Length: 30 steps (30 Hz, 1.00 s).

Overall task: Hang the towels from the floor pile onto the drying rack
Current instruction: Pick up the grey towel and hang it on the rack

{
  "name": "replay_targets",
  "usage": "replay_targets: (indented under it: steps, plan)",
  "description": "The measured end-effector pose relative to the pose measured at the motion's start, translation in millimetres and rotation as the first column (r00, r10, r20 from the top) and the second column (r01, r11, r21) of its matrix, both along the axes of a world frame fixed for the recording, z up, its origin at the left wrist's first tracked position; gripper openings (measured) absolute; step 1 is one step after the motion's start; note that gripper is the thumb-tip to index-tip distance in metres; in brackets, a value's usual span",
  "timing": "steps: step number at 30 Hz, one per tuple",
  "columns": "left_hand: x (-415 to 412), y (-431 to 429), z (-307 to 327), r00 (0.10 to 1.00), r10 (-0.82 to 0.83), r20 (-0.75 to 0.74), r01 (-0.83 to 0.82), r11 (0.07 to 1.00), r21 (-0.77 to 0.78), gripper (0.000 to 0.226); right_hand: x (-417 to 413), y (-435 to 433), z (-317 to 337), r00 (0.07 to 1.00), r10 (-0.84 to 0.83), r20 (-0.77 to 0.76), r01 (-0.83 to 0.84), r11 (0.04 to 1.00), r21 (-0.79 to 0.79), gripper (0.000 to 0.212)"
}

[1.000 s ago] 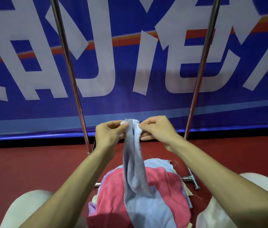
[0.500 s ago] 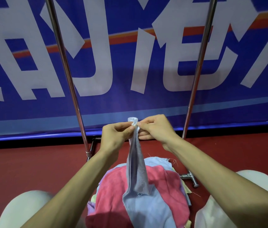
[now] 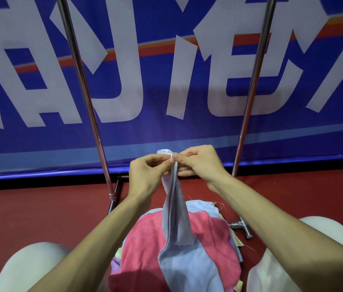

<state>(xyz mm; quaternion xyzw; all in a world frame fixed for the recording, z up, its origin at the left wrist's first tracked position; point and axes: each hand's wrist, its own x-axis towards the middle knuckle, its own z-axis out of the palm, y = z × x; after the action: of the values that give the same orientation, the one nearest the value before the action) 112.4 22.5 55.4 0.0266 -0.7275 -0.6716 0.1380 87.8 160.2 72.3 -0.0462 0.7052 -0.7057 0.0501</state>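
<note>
looked like an indoor hall or event venue, not a home: huge blue banner point(image 3: 155, 123) with big white characters and an orange stripe covered the back wall, red floor covering point(image 3: 29, 207) below, bare metal drying rack point(image 3: 82, 81) standing on it, towel pile point(image 3: 145, 239) at its foot. exact kind unclear.

Left grip point(image 3: 145, 175), right grip point(image 3: 198, 163): close together, pinching top edge of pale blue towel point(image 3: 176, 218); towel's lower end draped on floor pile point(image 3: 201, 207); pink towel point(image 3: 141, 249) uppermost; drying rack point(image 3: 84, 91) uprights either side; red floor point(image 3: 40, 218); blue banner point(image 3: 155, 81) behind.
</note>
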Motion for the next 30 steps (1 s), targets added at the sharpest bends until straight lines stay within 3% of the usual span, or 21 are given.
replay_targets:
  steps: [10,14,20,25,28,30]
  plan:
    - [3.6,3.0,2.7,0.999,-0.007,-0.044,0.007,1.000,0.009,0.011,-1.0,-3.2,-1.7,0.995,-0.099,-0.004,0.099,0.995,-0.033,0.017]
    - [2.0,2.4,0.0,1.000,-0.011,0.012,0.010,0.995,0.097,0.010,0.3,-2.5,-1.8,0.998,-0.067,-0.007,0.066,0.997,-0.044,0.023]
    - [-0.6,-1.3,-2.3,0.990,-0.104,0.094,0.084,0.978,0.193,0.028,0.1,4.2,3.7,0.999,0.024,0.042,-0.023,0.999,-0.029,0.019]
    - [4.1,-8.1,5.1,0.982,-0.155,0.110,0.146,0.986,0.081,0.038,-2.7,15.0,10.9,0.989,0.134,0.068,-0.133,0.991,-0.031,0.012]
    - [3.8,-13.8,12.5,0.986,-0.150,0.079,0.144,0.987,0.072,0.036,-4.5,18.2,12.5,0.990,0.142,-0.010,-0.140,0.987,0.076,0.014]
    - [-0.2,-21.1,17.2,0.997,-0.083,0.004,0.083,0.994,-0.068,0.041,-4.5,21.1,14.9,0.980,0.187,-0.073,-0.177,0.976,0.125,0.012]
